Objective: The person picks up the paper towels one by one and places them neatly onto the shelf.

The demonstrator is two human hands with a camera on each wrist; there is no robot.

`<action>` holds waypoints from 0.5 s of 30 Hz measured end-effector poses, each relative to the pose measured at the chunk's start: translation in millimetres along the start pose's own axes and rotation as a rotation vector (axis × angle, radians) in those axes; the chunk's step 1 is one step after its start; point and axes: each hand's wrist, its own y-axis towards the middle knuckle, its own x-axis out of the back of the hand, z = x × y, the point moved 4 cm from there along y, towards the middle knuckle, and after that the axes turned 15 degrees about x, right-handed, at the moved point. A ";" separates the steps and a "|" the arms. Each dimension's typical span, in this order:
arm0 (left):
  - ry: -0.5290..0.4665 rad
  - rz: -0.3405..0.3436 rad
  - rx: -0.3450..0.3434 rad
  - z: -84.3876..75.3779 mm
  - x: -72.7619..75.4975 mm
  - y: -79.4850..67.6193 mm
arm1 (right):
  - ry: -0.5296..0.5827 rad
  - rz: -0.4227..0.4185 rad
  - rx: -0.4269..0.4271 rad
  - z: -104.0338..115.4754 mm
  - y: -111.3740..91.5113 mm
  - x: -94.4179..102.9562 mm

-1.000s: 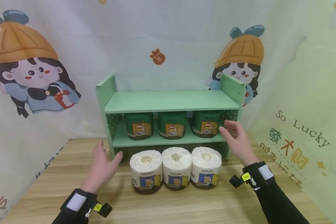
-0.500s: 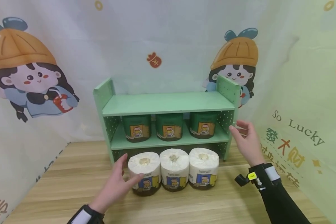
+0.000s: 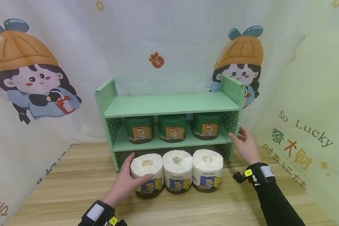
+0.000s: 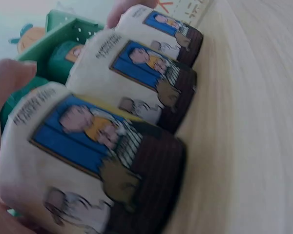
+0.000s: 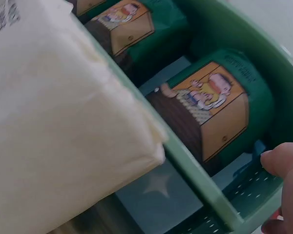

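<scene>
Three white toilet paper rolls stand in a touching row on the wooden table, in front of the green shelf. At the left end roll (image 3: 150, 180), my left hand (image 3: 125, 185) reaches around its near left side, thumb and forefinger spread wide. The thumb (image 4: 17, 73) extends straight over its top edge in the left wrist view; some other fingers are hidden. My right hand (image 3: 246, 149) holds the right side panel of the green shelf (image 3: 172, 103), with the thumb (image 5: 283, 161) inside and fingers outside. The middle roll (image 3: 178, 171) and right roll (image 3: 208, 169) stand untouched.
Three green-wrapped toilet paper rolls, one a right-hand green roll (image 3: 207, 124), stand on the shelf's middle board. The wooden table (image 3: 186, 210) runs up to a printed cloth backdrop (image 3: 169, 37) behind and at both sides.
My left hand has moved right and forward from beside the row to around the left white roll. My right hand has shifted outward and down to the shelf's right panel. The rolls have stayed put.
</scene>
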 end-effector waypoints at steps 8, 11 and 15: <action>-0.107 0.103 -0.018 5.5 -3.9 -4.6 | -0.110 0.096 -0.008 -18.2 1.9 -14.5; -0.111 0.121 -0.034 13.6 -4.3 -0.5 | -0.160 0.098 0.005 -18.4 -0.3 -14.8; -0.133 0.144 -0.077 33.3 -7.5 13.7 | -0.205 0.113 0.009 -20.3 -1.8 -13.6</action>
